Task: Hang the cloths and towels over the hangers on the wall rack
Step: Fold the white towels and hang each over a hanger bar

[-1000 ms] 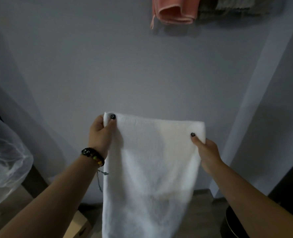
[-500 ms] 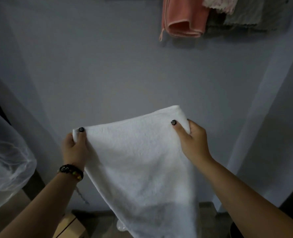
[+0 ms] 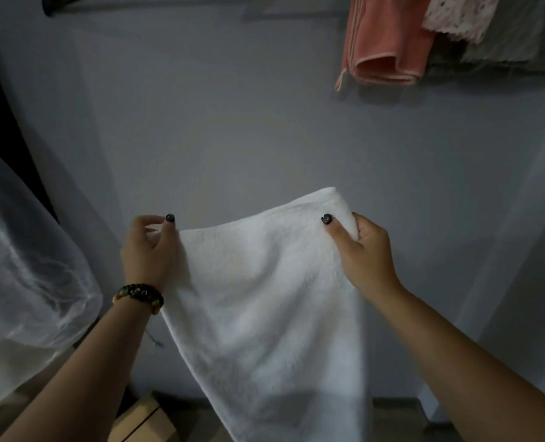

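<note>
A white towel (image 3: 264, 307) hangs in front of the grey wall, held up by its top edge. My left hand (image 3: 150, 250) pinches the towel's upper left corner between thumb and fingers. My right hand (image 3: 365, 250) grips the upper right corner, which sits a little higher than the left. A dark rack bar (image 3: 130, 0) runs along the top edge of the view, bare on its left stretch. Above right, a pink cloth (image 3: 389, 46), a pale lace cloth (image 3: 459, 17) and a grey cloth (image 3: 500, 43) hang side by side.
A sheer white bag or curtain (image 3: 25, 282) bulges in from the left. A cardboard box (image 3: 143, 422) lies on the floor below my left arm. A wall corner (image 3: 494, 250) juts out on the right.
The view has tilted upward, bringing the rack bar and more of the hung cloths into sight. Both hands have lifted the towel slightly; its top edge stays slanted, right corner higher.
</note>
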The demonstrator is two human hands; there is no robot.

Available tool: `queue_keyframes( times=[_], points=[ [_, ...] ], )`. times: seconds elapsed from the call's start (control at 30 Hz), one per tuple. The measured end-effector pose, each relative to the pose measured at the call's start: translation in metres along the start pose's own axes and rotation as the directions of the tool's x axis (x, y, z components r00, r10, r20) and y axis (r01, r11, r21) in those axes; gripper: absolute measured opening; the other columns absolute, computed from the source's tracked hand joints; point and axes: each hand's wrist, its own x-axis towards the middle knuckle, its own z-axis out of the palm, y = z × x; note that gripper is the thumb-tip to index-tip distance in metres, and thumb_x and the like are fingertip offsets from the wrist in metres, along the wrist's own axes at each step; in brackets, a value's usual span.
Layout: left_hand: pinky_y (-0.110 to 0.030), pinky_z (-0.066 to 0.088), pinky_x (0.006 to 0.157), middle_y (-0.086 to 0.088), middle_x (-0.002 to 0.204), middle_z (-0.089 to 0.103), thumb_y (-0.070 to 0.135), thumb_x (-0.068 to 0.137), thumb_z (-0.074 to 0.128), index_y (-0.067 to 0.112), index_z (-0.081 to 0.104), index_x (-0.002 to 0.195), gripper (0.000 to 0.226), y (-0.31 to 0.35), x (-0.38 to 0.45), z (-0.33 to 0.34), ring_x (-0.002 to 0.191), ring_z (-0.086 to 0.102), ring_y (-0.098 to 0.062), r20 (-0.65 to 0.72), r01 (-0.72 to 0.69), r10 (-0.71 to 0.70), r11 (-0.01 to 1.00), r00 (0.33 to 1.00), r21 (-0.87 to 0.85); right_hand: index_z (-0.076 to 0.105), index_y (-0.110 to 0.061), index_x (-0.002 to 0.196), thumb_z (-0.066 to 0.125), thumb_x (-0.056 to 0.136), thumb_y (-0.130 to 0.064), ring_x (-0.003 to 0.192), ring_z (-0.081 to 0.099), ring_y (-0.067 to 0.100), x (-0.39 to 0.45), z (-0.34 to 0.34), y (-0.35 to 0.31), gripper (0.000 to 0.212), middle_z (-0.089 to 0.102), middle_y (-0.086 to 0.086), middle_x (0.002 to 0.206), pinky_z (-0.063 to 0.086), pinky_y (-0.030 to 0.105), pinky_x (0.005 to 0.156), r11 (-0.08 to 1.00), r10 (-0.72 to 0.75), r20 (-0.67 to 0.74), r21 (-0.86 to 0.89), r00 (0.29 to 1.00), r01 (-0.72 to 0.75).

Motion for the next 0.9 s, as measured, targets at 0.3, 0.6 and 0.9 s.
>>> queue_keyframes(
  times=[0.3, 0.6, 0.9],
  points=[
    [-0.030, 0.034, 0.060, -0.008, 0.063, 0.059, 0.052, 0.094, 0.048, 0.008, 0.063, 0.066, 0.054, 0.014, 0.001, -0.001, 0.066, 0.054, -0.026, 0.086, -0.180, 0.161, 0.935, 0.983, 0.306, 0.038, -0.014, 0.059, 0.062, 0.092, -0.022, 0.048, 0.031, 0.003, -0.005, -0.016, 0.017, 0.042, 0.035, -0.013, 0.051, 0.027, 0.015, 0.045, 1.000, 0.029, 0.011, 0.009, 1.000, -0.029],
    [-0.016, 0.044, 0.073, 0.005, 0.090, 0.066, 0.048, 0.097, 0.021, 0.015, 0.064, 0.102, 0.054, 0.058, -0.071, 0.060, 0.080, 0.060, -0.005, 0.547, -0.473, 0.537, 0.839, 0.642, -0.268, 0.046, -0.011, 0.061, 0.066, 0.089, -0.025, 0.052, 0.036, 0.006, -0.011, 0.008, 0.008, 0.037, 0.040, -0.011, 0.055, 0.029, 0.020, 0.049, 0.999, 0.006, 0.234, 0.034, 0.972, -0.014],
    [-0.029, 0.040, 0.054, 0.010, 0.055, 0.044, 0.059, 0.088, 0.031, 0.018, 0.047, 0.072, 0.047, 0.078, -0.106, 0.128, 0.053, 0.047, -0.015, 0.536, -0.578, 0.562, 0.800, 0.630, -0.161, 0.060, -0.008, 0.073, 0.070, 0.086, -0.029, 0.057, 0.053, 0.014, -0.020, -0.053, 0.047, 0.027, 0.059, 0.005, 0.065, 0.042, 0.027, 0.053, 0.980, 0.196, 0.191, -0.004, 0.962, -0.199]
  ],
)
